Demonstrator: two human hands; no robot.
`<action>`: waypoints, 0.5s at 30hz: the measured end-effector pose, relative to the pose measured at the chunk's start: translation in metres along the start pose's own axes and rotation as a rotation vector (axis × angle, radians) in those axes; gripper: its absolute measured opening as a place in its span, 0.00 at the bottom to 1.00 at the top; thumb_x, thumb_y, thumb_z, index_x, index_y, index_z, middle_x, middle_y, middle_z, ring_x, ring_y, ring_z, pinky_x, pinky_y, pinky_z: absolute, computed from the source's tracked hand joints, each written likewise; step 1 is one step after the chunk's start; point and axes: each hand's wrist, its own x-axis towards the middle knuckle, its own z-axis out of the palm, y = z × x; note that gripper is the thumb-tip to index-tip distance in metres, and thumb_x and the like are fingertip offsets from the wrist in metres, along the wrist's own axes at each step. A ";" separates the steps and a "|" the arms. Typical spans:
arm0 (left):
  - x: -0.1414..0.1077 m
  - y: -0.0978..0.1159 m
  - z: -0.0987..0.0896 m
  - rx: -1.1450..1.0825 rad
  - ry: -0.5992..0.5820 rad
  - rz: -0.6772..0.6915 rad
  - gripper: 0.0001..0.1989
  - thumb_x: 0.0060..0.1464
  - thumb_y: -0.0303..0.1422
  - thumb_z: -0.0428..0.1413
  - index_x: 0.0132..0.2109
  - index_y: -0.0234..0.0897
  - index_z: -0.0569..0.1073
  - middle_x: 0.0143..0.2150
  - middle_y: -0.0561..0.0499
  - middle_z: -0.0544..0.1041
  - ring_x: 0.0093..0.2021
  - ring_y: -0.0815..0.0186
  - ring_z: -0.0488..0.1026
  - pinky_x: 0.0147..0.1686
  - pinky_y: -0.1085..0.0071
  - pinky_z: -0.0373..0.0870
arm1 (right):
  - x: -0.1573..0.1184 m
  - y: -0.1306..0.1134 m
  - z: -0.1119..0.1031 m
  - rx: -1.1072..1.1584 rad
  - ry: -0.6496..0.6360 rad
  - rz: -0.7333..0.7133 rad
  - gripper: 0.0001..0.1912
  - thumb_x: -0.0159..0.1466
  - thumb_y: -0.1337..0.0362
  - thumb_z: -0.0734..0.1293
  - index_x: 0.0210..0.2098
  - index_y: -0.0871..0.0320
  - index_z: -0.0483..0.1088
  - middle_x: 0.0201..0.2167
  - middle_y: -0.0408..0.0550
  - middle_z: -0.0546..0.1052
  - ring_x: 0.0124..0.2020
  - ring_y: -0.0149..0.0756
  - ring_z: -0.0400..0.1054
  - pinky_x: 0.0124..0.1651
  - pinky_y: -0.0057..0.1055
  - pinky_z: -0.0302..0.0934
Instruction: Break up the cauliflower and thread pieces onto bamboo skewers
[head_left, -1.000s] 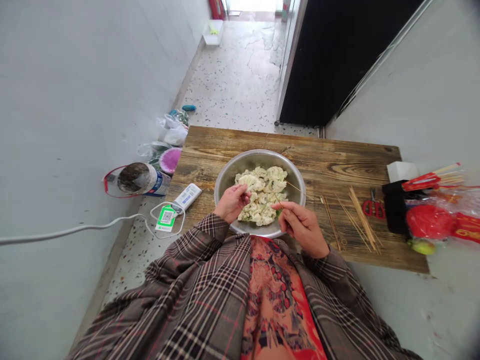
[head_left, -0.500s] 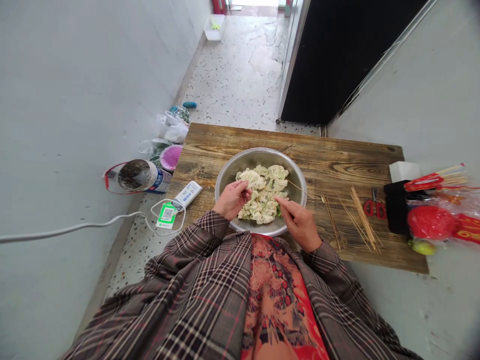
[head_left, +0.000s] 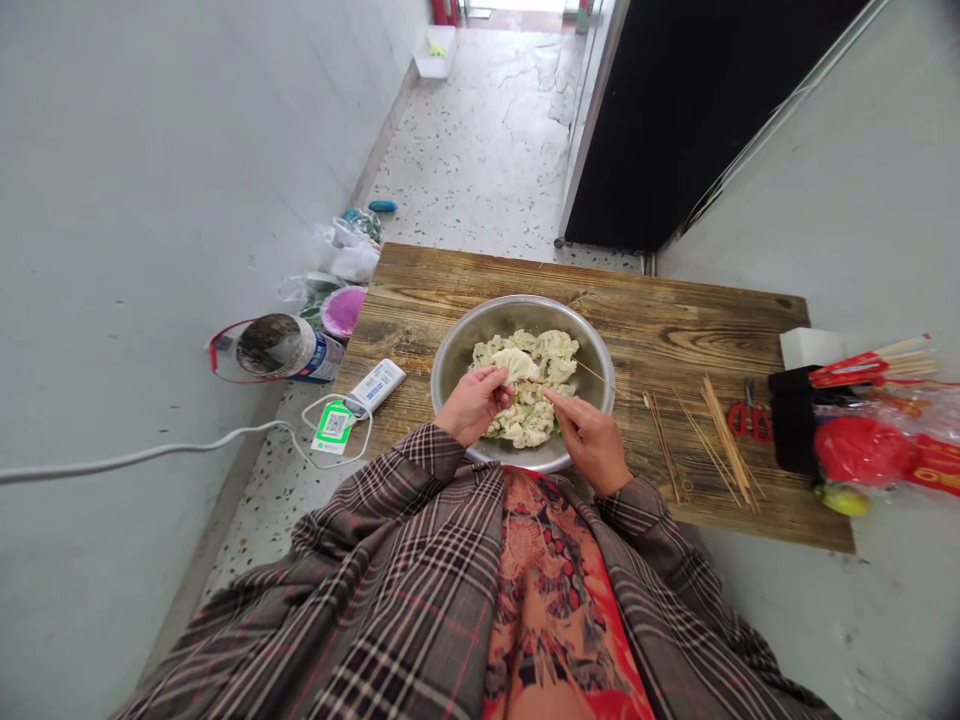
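Observation:
My left hand (head_left: pixel 478 403) is closed on a pale cauliflower floret (head_left: pixel 516 366), held by the fingertips above the metal bowl (head_left: pixel 448 350). More cauliflower pieces (head_left: pixel 525 425) lie heaped in the bowl beneath both hands. Over the bowl's near right side, my right hand (head_left: pixel 592 437) is closed with its fingertips pinched, pointing toward the floret. Whatever it grips is too thin or too hidden to make out. A thin bamboo skewer (head_left: pixel 595 375) slants from the cauliflower out over the bowl's right rim.
On the wooden table (head_left: pixel 675 330), loose bamboo skewers (head_left: pixel 726 440) lie right of the bowl, near red-handled scissors (head_left: pixel 750 420) and a black holder (head_left: pixel 793 425). To the left are a white device (head_left: pixel 377 385) and a green QR card (head_left: pixel 334 424) with a cable. A bucket (head_left: pixel 281 350) stands beyond the left edge.
My left hand has moved slightly right with the floret, which now faces more upward. My right hand has shifted a little left, narrowing the gap between the hands.

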 end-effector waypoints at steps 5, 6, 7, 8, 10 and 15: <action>0.001 0.000 -0.003 0.008 -0.002 0.014 0.12 0.47 0.31 0.62 0.31 0.33 0.65 0.24 0.53 0.70 0.23 0.77 0.65 0.24 0.81 0.62 | -0.002 0.001 0.001 -0.010 -0.003 0.005 0.19 0.69 0.64 0.56 0.56 0.51 0.69 0.49 0.47 0.77 0.47 0.37 0.73 0.51 0.32 0.66; 0.001 0.000 -0.003 0.012 -0.007 0.015 0.12 0.47 0.31 0.62 0.31 0.33 0.65 0.23 0.53 0.70 0.23 0.77 0.65 0.24 0.81 0.62 | -0.002 0.001 0.001 -0.014 0.001 0.006 0.19 0.69 0.64 0.56 0.56 0.50 0.69 0.49 0.47 0.77 0.47 0.37 0.73 0.51 0.32 0.66; 0.001 -0.001 -0.004 0.016 -0.012 0.018 0.13 0.47 0.32 0.62 0.31 0.33 0.64 0.23 0.53 0.70 0.23 0.76 0.65 0.23 0.81 0.61 | -0.002 0.002 0.001 -0.018 0.005 0.006 0.19 0.69 0.64 0.57 0.56 0.50 0.69 0.48 0.47 0.77 0.47 0.38 0.73 0.50 0.32 0.66; 0.002 -0.001 -0.004 0.026 -0.016 0.020 0.13 0.46 0.32 0.63 0.31 0.33 0.64 0.23 0.53 0.70 0.23 0.76 0.65 0.23 0.81 0.61 | -0.002 0.002 0.001 -0.022 0.008 0.006 0.19 0.69 0.64 0.57 0.56 0.50 0.69 0.48 0.47 0.77 0.47 0.38 0.73 0.50 0.33 0.66; 0.002 -0.003 -0.004 0.054 -0.021 0.022 0.14 0.46 0.33 0.63 0.31 0.33 0.64 0.24 0.53 0.70 0.22 0.76 0.65 0.23 0.80 0.61 | -0.001 0.003 0.002 -0.028 0.011 0.002 0.19 0.69 0.64 0.57 0.56 0.50 0.69 0.48 0.47 0.77 0.46 0.38 0.73 0.50 0.33 0.66; 0.003 -0.006 -0.007 0.108 -0.048 0.020 0.15 0.45 0.34 0.64 0.29 0.33 0.64 0.22 0.54 0.69 0.20 0.77 0.62 0.23 0.78 0.61 | -0.002 0.004 0.000 -0.039 -0.002 -0.033 0.19 0.69 0.65 0.56 0.57 0.51 0.69 0.47 0.47 0.78 0.44 0.37 0.73 0.47 0.31 0.66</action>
